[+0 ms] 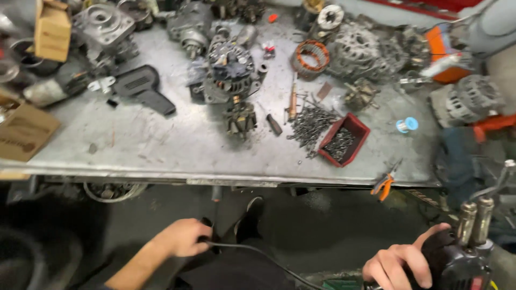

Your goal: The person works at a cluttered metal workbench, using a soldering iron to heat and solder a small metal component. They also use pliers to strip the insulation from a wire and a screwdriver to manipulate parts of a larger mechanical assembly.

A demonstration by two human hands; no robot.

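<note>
My left hand [181,237] is low in front of the workbench [161,145], closed around a black cable [252,252] near a dark tool handle that hangs below the bench edge. My right hand [403,263] grips a black power tool [462,258] with two metal cylinders on top, at the bottom right. The cable runs across toward that tool. Both hands are below and in front of the bench, away from the parts on it.
The metal bench holds alternator parts [231,72], a rotor [240,119], a copper-wound stator [310,56], a red tray of screws [344,138], loose screws [312,123], orange-handled pliers [384,185], cardboard boxes [24,131] at left, and a black cover [142,88].
</note>
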